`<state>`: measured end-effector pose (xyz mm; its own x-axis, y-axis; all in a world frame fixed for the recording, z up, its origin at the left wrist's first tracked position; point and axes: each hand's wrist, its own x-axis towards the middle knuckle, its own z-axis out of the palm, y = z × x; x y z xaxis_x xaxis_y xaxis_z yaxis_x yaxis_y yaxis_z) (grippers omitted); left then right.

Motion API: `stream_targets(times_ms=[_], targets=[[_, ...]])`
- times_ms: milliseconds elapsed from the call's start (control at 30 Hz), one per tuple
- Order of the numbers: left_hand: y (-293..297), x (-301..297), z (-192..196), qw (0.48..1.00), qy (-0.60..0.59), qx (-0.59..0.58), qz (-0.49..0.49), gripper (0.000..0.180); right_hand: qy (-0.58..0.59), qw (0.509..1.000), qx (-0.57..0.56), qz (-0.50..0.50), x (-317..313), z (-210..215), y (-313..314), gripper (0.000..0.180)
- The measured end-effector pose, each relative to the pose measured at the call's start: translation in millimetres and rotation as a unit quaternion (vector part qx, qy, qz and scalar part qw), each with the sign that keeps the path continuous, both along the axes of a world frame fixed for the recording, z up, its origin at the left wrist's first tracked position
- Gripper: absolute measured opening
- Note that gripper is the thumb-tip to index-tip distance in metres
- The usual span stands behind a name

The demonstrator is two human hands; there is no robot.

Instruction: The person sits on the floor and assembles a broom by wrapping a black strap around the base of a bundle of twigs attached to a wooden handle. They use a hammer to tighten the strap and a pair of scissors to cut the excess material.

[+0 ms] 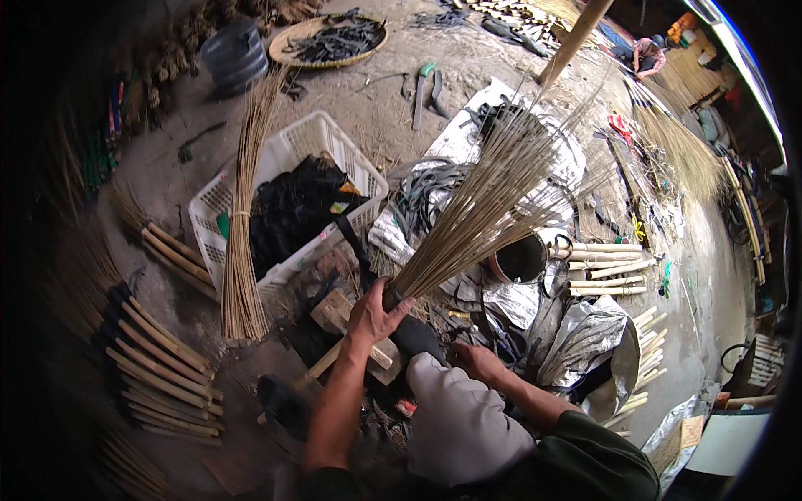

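My left hand (pixel 376 315) is wrapped round the bound base of a broom head of thin tan sticks (pixel 476 204), whose loose ends fan out toward the far right. A dark band circles the sticks at my fingers. To the right of my covered knee (pixel 459 417), my right hand (pixel 479 361) has its fingers curled; whatever they may grip is hidden. Just left of my left hand lies a wooden block (pixel 334 313), with a light wooden handle (pixel 319 365) beside it. Black strips (pixel 428 196) are heaped on silvery sheeting beyond the broom head.
A white plastic crate (pixel 313 138) holds black material, with a tied stick bundle (pixel 242 250) against it. Handled brooms (pixel 163 367) lie at left. A round container (pixel 520 257) and cut poles (pixel 608 271) sit at right. A knife (pixel 420 100) lies ahead; another person (pixel 643 57) sits far right.
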<state>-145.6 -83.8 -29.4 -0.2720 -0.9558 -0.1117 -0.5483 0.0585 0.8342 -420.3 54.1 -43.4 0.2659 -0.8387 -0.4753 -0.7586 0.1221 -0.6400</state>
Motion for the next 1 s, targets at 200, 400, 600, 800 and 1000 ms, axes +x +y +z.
stream_targets(times_ms=[200,400,600,800,1000], targets=[[4.2,-22.5,29.7,0.999,0.014,-0.024,0.032,0.091,-0.062,0.998,-0.008,0.005,-29.1,-2.1,32.7,0.031],[-56.5,-3.0,174.5,0.917,0.396,0.040,-0.018,0.044,-0.096,0.980,-0.093,-0.149,-53.9,44.9,4.1,0.032],[-19.3,2.9,278.1,0.936,0.343,-0.077,0.038,0.034,-0.318,0.907,-0.208,-0.181,-32.5,185.6,-83.5,0.044],[28.7,7.6,261.2,0.908,0.297,-0.209,0.209,0.035,-0.418,0.884,-0.198,-0.063,108.3,339.7,-132.6,0.066],[73.2,33.2,282.4,0.928,0.274,-0.173,0.183,0.041,-0.500,0.835,-0.201,0.107,173.0,365.3,-126.4,0.058]])
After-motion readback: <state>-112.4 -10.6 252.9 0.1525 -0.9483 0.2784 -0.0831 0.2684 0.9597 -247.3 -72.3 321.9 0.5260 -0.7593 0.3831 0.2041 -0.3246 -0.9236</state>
